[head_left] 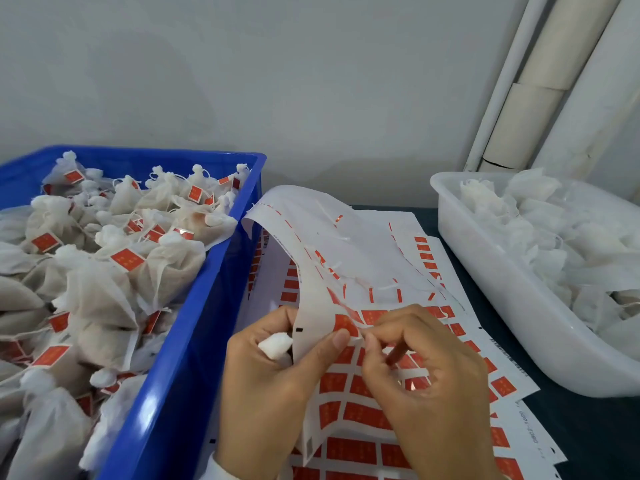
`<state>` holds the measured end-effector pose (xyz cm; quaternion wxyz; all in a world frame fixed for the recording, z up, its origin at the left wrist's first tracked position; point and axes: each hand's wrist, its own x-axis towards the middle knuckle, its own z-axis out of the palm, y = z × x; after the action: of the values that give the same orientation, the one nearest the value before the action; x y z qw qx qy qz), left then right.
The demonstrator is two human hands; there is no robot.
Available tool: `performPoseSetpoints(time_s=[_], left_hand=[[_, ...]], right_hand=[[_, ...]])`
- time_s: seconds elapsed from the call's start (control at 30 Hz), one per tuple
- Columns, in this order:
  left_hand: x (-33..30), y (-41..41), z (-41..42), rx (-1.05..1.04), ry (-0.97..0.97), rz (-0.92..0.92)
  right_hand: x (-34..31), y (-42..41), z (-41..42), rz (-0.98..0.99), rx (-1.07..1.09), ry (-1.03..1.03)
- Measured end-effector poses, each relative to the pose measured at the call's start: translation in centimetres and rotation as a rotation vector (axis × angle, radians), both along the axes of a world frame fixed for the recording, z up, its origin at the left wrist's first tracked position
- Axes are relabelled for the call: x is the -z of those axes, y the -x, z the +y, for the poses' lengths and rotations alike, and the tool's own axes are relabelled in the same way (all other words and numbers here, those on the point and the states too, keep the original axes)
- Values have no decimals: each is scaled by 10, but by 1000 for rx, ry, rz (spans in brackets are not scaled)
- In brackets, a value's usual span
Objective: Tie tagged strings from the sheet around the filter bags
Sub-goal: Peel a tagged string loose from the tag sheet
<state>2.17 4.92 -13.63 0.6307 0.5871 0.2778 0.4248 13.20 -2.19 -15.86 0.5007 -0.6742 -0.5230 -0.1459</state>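
A white sheet (pixel 311 230) printed with rows of red tags lies between two bins, its far part curled up and peeled. My left hand (pixel 266 386) grips a white filter bag (pixel 275 344) by its gathered neck and also pinches the sheet's edge with thumb and forefinger. My right hand (pixel 426 375) pinches a red tag (pixel 346 325) at the sheet's edge, right beside the left thumb. Short white strings stick up from the peeled part of the sheet.
A blue crate (pixel 194 341) at left is piled with tied filter bags bearing red tags. A white tub (pixel 485 271) at right holds untied white bags. More tag sheets (pixel 512 382) lie underneath on the dark table. White pipes (pixel 540 81) stand against the wall behind.
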Motion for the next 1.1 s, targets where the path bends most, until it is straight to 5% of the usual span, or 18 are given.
performPoseSetpoints(time_s=[0.2, 0.43, 0.6, 0.8, 1.1], left_hand=[[1, 0, 2, -28, 47, 28], [2, -1, -1, -60, -19, 48], [4, -2, -3, -65, -101, 70], [3, -2, -4, -26, -120, 43], [3, -1, -2, 6, -53, 42]], right_hand=[[0, -1, -1, 69, -59, -27], [-1, 2, -2, -319, 57, 121], [-6, 3, -1, -394, 126, 135], [-7, 4, -1, -268, 136, 95], [-3, 2, -2, 192, -1, 63]])
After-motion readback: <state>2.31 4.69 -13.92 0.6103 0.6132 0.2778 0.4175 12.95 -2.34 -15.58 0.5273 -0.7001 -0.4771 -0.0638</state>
